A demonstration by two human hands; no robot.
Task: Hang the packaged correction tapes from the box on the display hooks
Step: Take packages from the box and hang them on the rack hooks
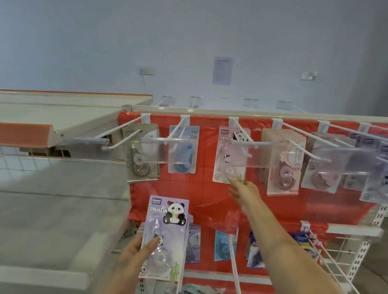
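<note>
Several packs already hang along the top hooks; we pinch another purple panda pack in our left hand, while our right hand, fingers loose, touches a hung pink pack.

Two hands, one held pack

Left hand holds purple pack; right hand touches pink pack.

Upper row: long white hooks and clear label holders jut forward, crowding hanging packs.
Centre: bare red backing between rows, open.
Lower right: lower hooks project outward.
</note>
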